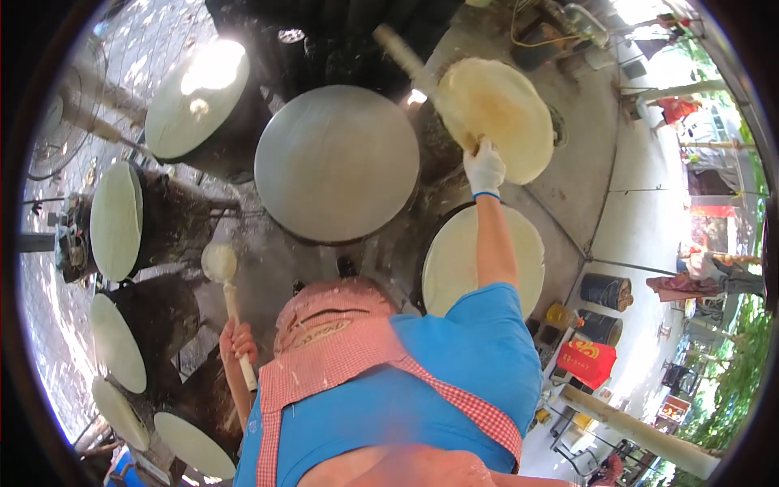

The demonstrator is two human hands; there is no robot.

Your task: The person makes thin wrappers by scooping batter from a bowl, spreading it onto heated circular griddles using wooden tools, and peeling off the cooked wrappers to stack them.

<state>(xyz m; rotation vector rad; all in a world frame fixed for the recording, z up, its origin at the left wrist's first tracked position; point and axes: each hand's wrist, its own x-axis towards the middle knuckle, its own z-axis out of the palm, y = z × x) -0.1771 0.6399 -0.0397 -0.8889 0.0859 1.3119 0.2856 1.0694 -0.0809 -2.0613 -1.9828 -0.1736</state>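
Note:
My right hand [484,168], in a white glove, pinches the near edge of a large round thin pancake [519,105] with a browned middle, at the upper right. A blurred pale stick [402,58] slants toward the pancake's far left edge; what holds it, I cannot make out. At the lower left my bare left hand [237,341] is wrapped round the pale handle of a ladle [219,263], its round whitish head pointing away from me. Between the hands is a bare grey round griddle [337,162]. Under my right forearm, a pale sheet of batter [454,260] covers another griddle.
Several batter-covered griddles [118,219] on dark stands curve along the left, with another [195,105] at the upper left. A fan [65,114] stands beyond them. On the right are dark buckets [604,292], a red bag [586,362] and a bottle of yellow liquid [562,315].

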